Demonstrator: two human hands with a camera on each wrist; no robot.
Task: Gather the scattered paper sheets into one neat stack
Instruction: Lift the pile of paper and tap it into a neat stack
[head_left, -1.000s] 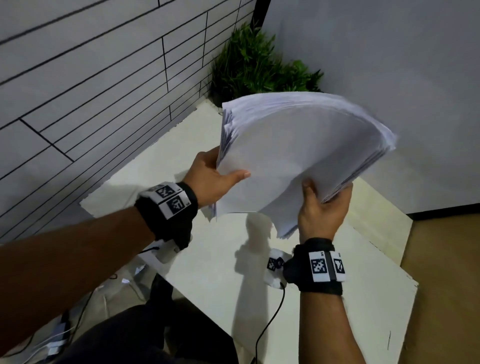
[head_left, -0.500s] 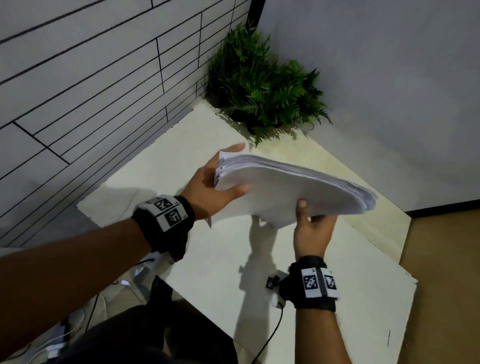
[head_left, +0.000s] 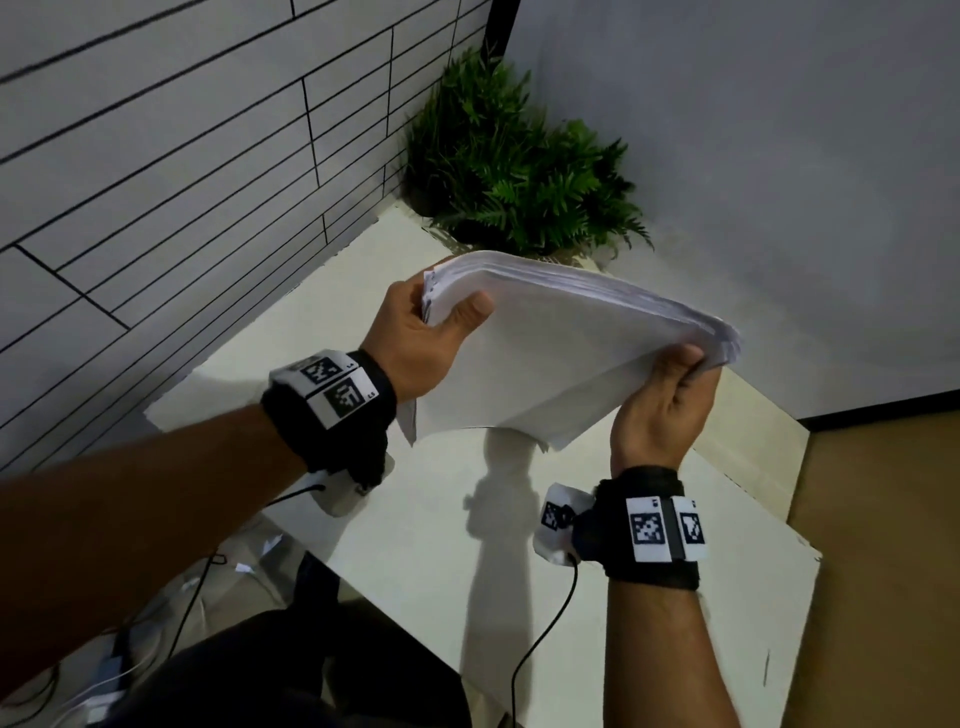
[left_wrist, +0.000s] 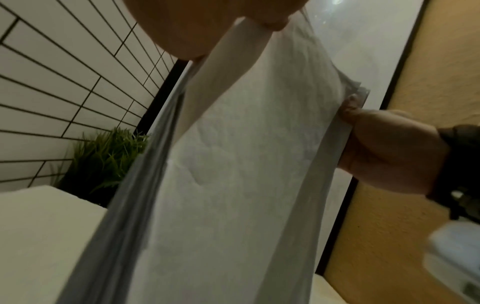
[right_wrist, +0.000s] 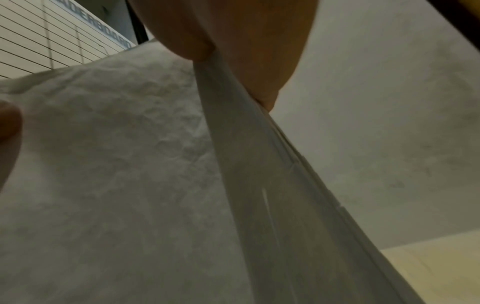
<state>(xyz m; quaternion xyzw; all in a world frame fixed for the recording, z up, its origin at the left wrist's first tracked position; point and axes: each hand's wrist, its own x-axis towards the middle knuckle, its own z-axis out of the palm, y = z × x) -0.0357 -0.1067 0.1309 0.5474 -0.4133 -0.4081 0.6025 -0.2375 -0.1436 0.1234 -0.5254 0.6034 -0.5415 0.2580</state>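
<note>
A thick stack of white paper sheets (head_left: 561, 353) hangs in the air above the pale table (head_left: 415, 545), tilted and bowed. My left hand (head_left: 431, 332) grips its left edge, thumb on the near face and fingers behind. My right hand (head_left: 670, 395) grips the right edge the same way. The left wrist view shows the paper stack (left_wrist: 233, 174) running between both hands, with my right hand (left_wrist: 384, 148) at its far edge. In the right wrist view the crumpled sheet surface (right_wrist: 130, 174) fills the picture below my right hand (right_wrist: 233, 47).
A green potted plant (head_left: 519, 171) stands in the far corner of the table. A tiled wall (head_left: 182, 156) runs along the left and a plain grey wall (head_left: 753, 156) behind. Cables (head_left: 540, 639) hang from the wrist cameras over the table's near edge.
The stack swung down from upright to nearly flat half a second ago, and has since risen and tipped back up a little. Both hands kept their grip on its edges.
</note>
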